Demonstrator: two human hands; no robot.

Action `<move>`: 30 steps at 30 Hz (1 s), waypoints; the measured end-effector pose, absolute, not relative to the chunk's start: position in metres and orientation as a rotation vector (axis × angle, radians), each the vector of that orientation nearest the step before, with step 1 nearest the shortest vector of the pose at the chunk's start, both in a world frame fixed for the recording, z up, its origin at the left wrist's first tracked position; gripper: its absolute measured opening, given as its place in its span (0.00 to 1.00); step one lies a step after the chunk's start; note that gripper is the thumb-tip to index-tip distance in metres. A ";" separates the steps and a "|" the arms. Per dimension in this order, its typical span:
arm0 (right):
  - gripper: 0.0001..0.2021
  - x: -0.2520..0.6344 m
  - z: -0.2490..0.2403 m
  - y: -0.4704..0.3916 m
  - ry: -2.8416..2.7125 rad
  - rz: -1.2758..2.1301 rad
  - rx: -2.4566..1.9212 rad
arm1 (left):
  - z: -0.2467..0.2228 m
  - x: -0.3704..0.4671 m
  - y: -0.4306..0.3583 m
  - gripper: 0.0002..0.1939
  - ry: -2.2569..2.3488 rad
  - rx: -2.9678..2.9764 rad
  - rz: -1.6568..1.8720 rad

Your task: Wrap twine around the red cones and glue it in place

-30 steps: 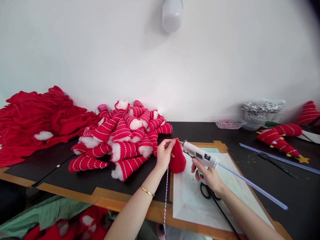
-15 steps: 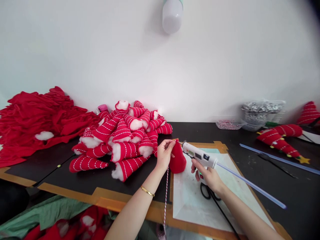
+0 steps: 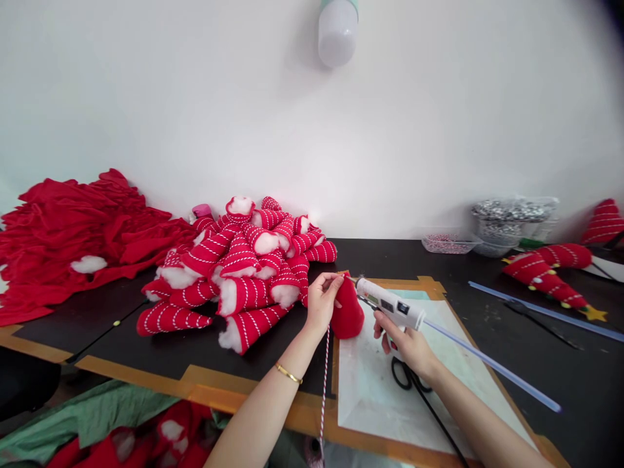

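Observation:
My left hand (image 3: pixel 322 300) pinches the top of a plain red felt cone (image 3: pixel 348 312). A red-and-white twisted cord (image 3: pixel 325 383) hangs down from beneath that hand, past the table edge. My right hand (image 3: pixel 402 341) is wrapped round the grip of a white glue gun (image 3: pixel 390 303), its nozzle pointing left, close beside the cone's upper part. I cannot tell whether the nozzle touches the felt. A long translucent glue stick (image 3: pixel 492 364) sticks out of the gun's back end. Black-handled scissors (image 3: pixel 402 374) lie under my right hand on a white sheet (image 3: pixel 370 403).
Left of my hands lies a heap of stuffed red cones with white stitching (image 3: pixel 248 292). Farther left is piled red cloth (image 3: pixel 97 221). On the right are another glue stick (image 3: pixel 541 309), a decorated cone (image 3: pixel 546 273), a tray of cord pieces (image 3: pixel 448 244) and silver bells (image 3: pixel 507 218).
Hardly anything differs. Both hands, the cone and the glue gun keep nearly the same places; the whole view has shifted very slightly.

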State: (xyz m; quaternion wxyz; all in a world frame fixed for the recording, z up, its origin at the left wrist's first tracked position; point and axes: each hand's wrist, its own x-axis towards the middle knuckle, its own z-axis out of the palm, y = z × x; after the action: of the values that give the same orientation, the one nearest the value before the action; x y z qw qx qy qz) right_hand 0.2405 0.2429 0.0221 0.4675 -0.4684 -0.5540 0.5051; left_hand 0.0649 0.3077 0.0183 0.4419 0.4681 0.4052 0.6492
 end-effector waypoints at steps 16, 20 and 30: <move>0.30 0.239 0.024 0.244 -1.355 1.220 -1.168 | 0.017 0.064 0.308 0.18 1.005 1.161 1.608; 0.30 0.240 0.023 0.245 -1.347 1.223 -1.156 | 0.015 0.063 0.309 0.18 1.008 1.163 1.614; 0.20 0.250 0.013 0.252 -1.235 1.084 -1.032 | 0.019 0.068 0.306 0.23 0.925 1.042 1.562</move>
State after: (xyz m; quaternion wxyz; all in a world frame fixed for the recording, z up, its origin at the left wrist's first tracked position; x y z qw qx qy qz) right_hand 0.2502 0.2516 0.0127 0.5651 -0.4389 -0.5252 0.4607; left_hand 0.0676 0.3056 0.0195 0.5006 0.4308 0.3827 0.6460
